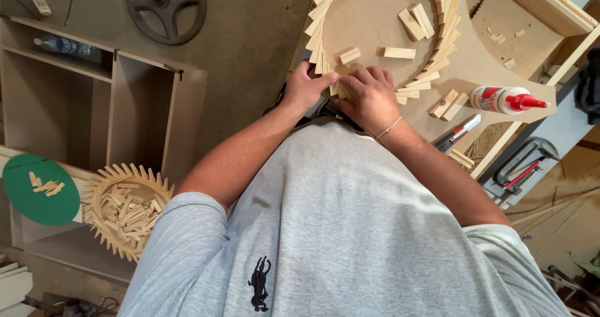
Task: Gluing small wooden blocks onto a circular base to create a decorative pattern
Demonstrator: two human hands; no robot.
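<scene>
Just above the grey shirt, left hand [304, 90] and right hand [370, 97] pinch a small wooden block [333, 89] on the ring of blocks [439, 53], centre frame; press evenly, aligned with neighbours. Farther right lies a glue bottle [505, 99].

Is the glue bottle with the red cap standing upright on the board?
No, the glue bottle lies on its side on the board, with its red cap pointing right.

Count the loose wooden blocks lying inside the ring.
4: one block near the left hand, one mid-board, two leaning together farther up. The hands may hide more.
</scene>
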